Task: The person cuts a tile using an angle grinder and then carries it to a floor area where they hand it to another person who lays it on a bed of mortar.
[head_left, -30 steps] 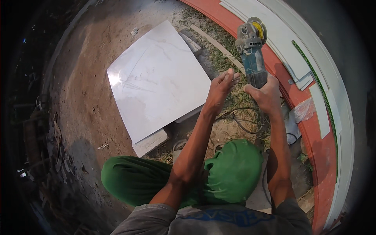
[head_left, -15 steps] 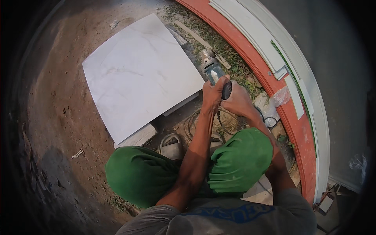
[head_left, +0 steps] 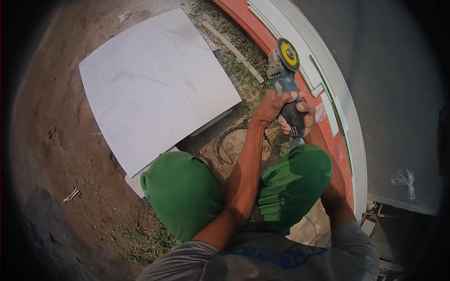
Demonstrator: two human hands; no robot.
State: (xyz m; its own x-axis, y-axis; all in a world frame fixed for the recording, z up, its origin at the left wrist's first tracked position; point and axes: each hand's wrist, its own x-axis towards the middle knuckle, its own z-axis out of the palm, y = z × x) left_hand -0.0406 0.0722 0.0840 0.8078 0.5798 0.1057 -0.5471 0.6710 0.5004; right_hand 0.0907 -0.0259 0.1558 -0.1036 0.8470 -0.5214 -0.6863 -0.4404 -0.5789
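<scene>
Head view, only one. Both hands on the angle grinder [head_left: 284, 80]: L hand [head_left: 269, 109] wrapped round the body, thumb over top; R hand [head_left: 308, 120] closed round the dark rear grip, fingertips showing underneath. Grinder is up front, right of the tile, above grass [head_left: 251, 96], head pointing away from the wearer. Yellow-centred disc [head_left: 289, 54] faces up & toward wearer, touching nothing I can see. Running or not: can't tell.

Progress: big white marbled tile [head_left: 154, 89] lies face up, looks whole; grey veining, no cut or ground line I can make out on top. Disc well apart from it, so no contact work at this instant. What's left, can't judge from here.

Edges/room: tile sits raised, pale block [head_left: 135, 184] under nr-left corner, slab [head_left: 212, 123] under nr edge. R corner points twd the L wrist, gap btwn. Wood strip [head_left: 234, 52] on grass off far-right edge. Red ledge [head_left: 344, 157] w/ white strips hems in the right, close by R hand. Cord [head_left: 218, 149] loops btwn the green-clad knees & tile. Dirt ground [head_left: 58, 126] runs wide on left.
</scene>
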